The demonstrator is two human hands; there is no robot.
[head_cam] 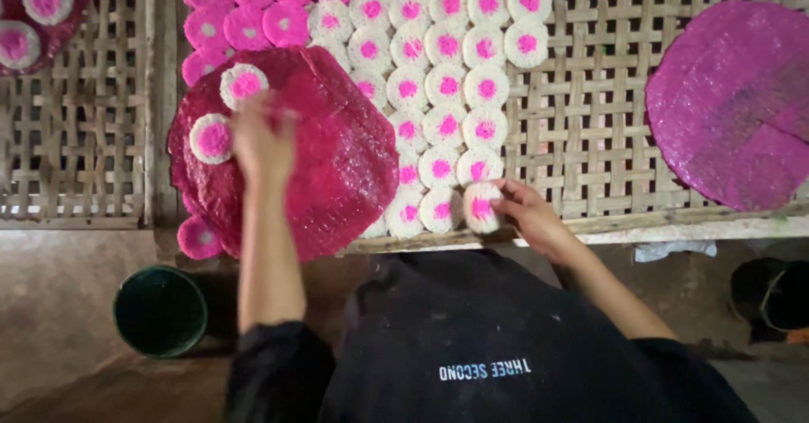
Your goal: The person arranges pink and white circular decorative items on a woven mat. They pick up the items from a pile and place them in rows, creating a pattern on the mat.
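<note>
My left hand [259,141] is blurred and rests over a large dark-pink round mat [337,153]; two white discs with pink centres [243,83] lie on the mat beside it. Whether the hand holds anything is hidden by the blur. My right hand [524,210] pinches a white disc with a pink centre [480,206] at the near edge of the woven bamboo tray [581,120]. Several rows of the same discs [447,77] cover the tray above it, and all-pink ones [253,6] lie at the top left.
A second purple-pink round mat [742,103] lies on the tray at the right. Another woven tray [76,136] sits at the left, with a dark-red mat and discs [38,10] in its corner. A green bucket [160,311] stands on the floor below.
</note>
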